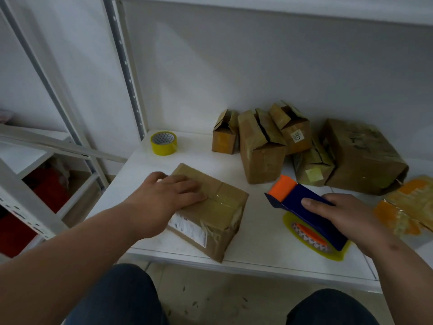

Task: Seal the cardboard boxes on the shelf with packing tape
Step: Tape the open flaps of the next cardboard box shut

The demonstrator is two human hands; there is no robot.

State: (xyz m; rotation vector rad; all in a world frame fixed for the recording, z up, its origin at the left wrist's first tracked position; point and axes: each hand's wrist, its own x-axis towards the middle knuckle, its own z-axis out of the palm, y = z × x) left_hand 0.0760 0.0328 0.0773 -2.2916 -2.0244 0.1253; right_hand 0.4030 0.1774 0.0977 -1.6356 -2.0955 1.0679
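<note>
The cardboard box [210, 208] in hand sits at the front of the white shelf [257, 245], at about seven o'clock from the cluster of other boxes. It looks light and fairly stiff, though the near corner is crumpled and the old tape there is wrinkled, so I judge it will dent if pressed hard on an edge. Flat pressure on the top, over the seam, seems the safest hold. The left hand [172, 190] does just that: palm down, fingers spread flat on the lid, gripping nothing. Glossy clear tape runs across the top, and a white shipping label is stuck on the near side.

At eleven o'clock from this box, a spare roll of yellow tape [163, 143] stands by the shelf post. At one o'clock stand the unsealed boxes [262, 146], brown, worn, flaps gaping.

At three o'clock, the right hand [346, 214] closes around the blue tape dispenser [311, 212], fingers wrapped over its body, orange roller pointing away. It looks rigid; its serrated blade is one to keep fingers off.
</note>
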